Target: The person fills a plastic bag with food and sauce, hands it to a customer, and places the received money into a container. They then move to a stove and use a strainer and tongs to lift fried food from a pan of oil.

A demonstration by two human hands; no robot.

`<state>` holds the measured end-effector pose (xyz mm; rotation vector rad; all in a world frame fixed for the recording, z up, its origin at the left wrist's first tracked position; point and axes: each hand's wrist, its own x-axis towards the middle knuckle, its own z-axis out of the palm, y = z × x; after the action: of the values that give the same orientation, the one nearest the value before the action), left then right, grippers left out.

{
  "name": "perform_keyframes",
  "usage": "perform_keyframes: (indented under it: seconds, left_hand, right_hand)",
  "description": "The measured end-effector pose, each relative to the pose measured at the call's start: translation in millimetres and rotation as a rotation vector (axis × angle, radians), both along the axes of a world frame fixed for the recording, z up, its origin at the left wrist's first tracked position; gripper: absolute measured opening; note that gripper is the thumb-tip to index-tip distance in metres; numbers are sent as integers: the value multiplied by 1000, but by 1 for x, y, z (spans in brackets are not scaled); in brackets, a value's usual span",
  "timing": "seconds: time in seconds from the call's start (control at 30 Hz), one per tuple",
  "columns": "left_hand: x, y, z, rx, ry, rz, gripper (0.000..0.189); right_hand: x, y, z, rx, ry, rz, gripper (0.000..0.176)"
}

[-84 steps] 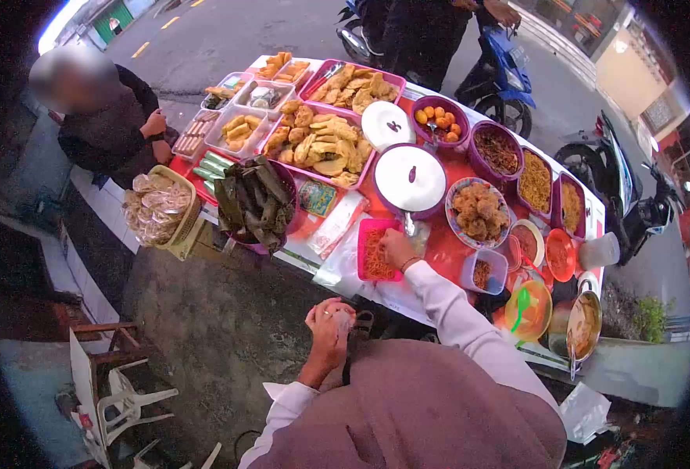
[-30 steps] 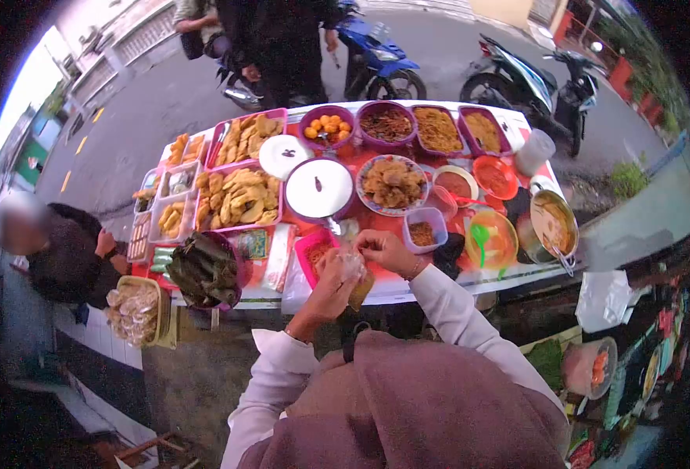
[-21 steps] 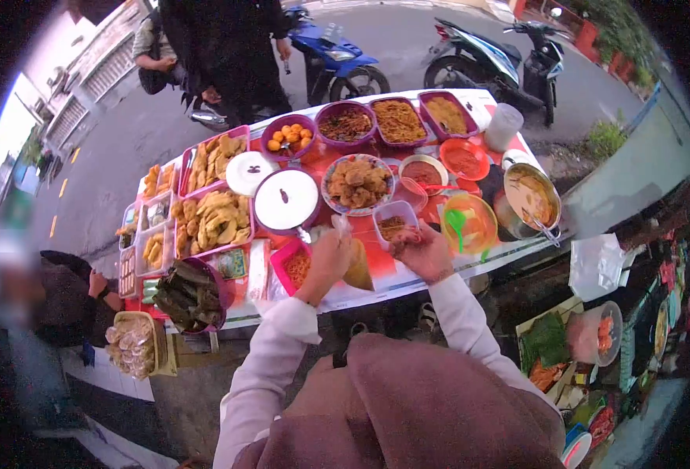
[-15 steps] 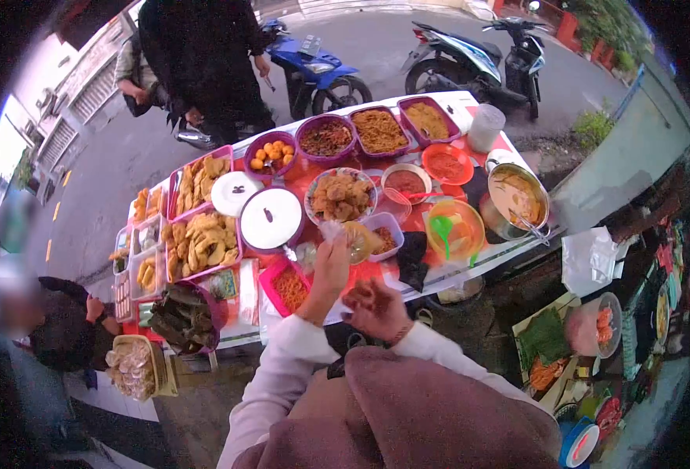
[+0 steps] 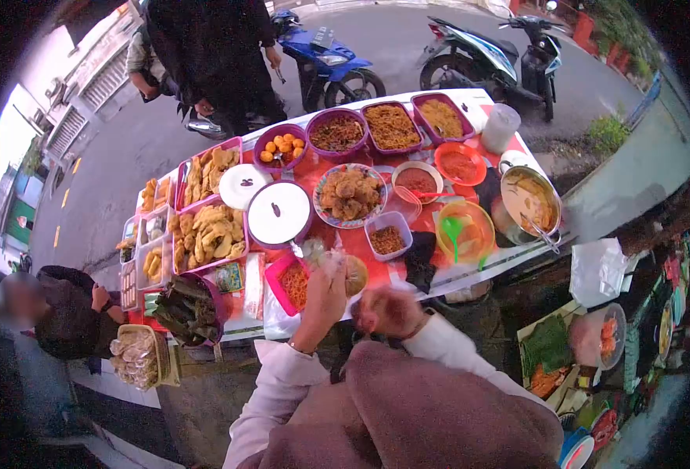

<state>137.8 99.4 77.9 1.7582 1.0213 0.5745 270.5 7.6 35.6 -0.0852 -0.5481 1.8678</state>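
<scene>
My left hand [image 5: 326,301] is raised over the near edge of the table, its fingers pinched on the gathered top of a clear plastic bag [image 5: 355,275] with yellowish food inside. Just to the right, my right hand [image 5: 390,311] is curled and smeared by motion, so I cannot tell what its fingers hold. Beside my left hand stands a pink container of orange shredded food [image 5: 289,283]. Beyond the bag are a lilac tub of brown crumbly food [image 5: 388,237] and a patterned plate of fried pieces [image 5: 350,195].
Fried food trays [image 5: 208,234], a white-lidded pot [image 5: 279,215] and a bowl of eggs [image 5: 280,148] crowd the left. A pot of soup [image 5: 530,202] stands right. One person [image 5: 204,59] stands across the table, another person [image 5: 71,309] at the left. Motorbikes [image 5: 489,59] are parked behind.
My left hand has come down closer to my body with the bag, uncovering the lilac tub. My right hand has shifted slightly right and down. The view has turned a little.
</scene>
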Motion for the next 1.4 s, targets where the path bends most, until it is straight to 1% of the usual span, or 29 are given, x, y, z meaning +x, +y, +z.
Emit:
perform_keyframes:
  seconds: [0.03, 0.07, 0.1, 0.17, 0.2, 0.27, 0.33, 0.4, 0.43, 0.5, 0.53, 0.57, 0.63, 0.7, 0.73, 0.77, 0.8, 0.83, 0.9, 0.93, 1.0, 1.03, 1.07, 1.1, 1.17, 1.23, 1.3, 1.37, 1.4]
  left_hand:
    - [-2, 4, -13, 148, -101, 53, 28]
    - [-1, 5, -17, -3, -211, 69, 25]
    - [0, 4, -11, 0, -211, 78, 25]
    - [3, 2, 6, -361, -357, 79, 20]
    - [4, 4, 2, -361, -360, 85, 20]
    - [0, 8, -7, -332, -290, -140, 15]
    - [5, 11, -28, -302, -288, -114, 18]
    - [12, 14, -56, -267, -293, -91, 20]
    - [15, 17, -73, -142, -203, -70, 22]
    - [20, 19, -102, -10, -115, -45, 24]
    - [22, 14, -114, -106, -137, 2, 25]
    - [25, 13, -125, -201, -162, 50, 27]
    - [34, 4, -83, -36, -180, 133, 23]
    - [29, 5, -67, -346, -437, 134, 18]
    - [23, 4, -44, -418, -453, 113, 14]
    - [18, 7, -31, -419, -451, 117, 14]
    - [11, 9, -21, -495, -423, 114, 14]
    - [4, 13, -16, -568, -392, 110, 15]
    - [-1, 17, -31, -587, -355, 97, 16]
    - [3, 15, -40, -539, -373, 86, 17]
    - [4, 15, -71, -499, -395, 71, 18]
    - [2, 13, -96, -324, -256, -17, 18]
    - [2, 11, -110, -143, -119, -101, 18]
    - [4, 9, -114, -144, -126, -100, 18]
    - [4, 1, -118, 126, 186, -115, 13]
    - [3, 7, -103, 235, 251, -235, 12]
    - [7, 14, -97, 355, 308, -350, 12]
    - [8, 16, -99, 525, 649, -605, 16]
    - [6, 18, -106, 519, 649, -609, 16]
  right_hand:
    - [-23, -1, -22, -201, 317, 135, 48]
    - [-42, 12, -56, -183, 525, 153, 45]
    - [-46, 25, -67, -184, 523, 162, 45]
    - [-36, 50, -83, -644, 394, -75, 44]
    - [-22, 64, -102, -646, 390, -70, 44]
    - [23, 95, -162, -465, 235, 38, 44]
    - [65, 114, -198, -289, 94, 138, 44]
    - [103, 124, -179, 7, 187, 31, 43]
    - [107, 110, -154, 7, 190, 33, 43]
    - [101, 67, -88, -71, -253, -221, 41]
    - [83, 45, -81, -50, -139, -157, 41]
    - [59, 23, -82, -27, -27, -93, 41]
    - [-4, 9, -100, -156, 431, 159, 40]
    - [-42, 14, -99, -799, -78, -95, 37]
    - [-51, 30, -127, -802, -77, -92, 37]
    - [-59, 54, -180, -636, -308, -322, 34]
    - [-60, 69, -191, -455, -531, -547, 31]
    - [-45, 75, -203, -455, -526, -544, 31]
    - [39, 93, -182, -397, -94, -131, 30]
    - [68, 96, -169, -357, 116, 71, 32]
    - [89, 89, -159, -341, 126, 17, 33]
    - [95, 83, -151, -324, 135, -28, 34]
    - [96, 68, -129, -198, 48, -69, 30]
    - [91, 60, -117, -199, 41, -68, 30]
    - [67, 48, -107, -161, -185, -66, 24]
    - [46, 51, -114, -205, -178, -150, 33]
    - [35, 60, -96, -450, -246, -489, 44]
    - [28, 76, -116, -417, -372, -478, 46]
    - [18, 83, -125, -88, -808, -709, 44]
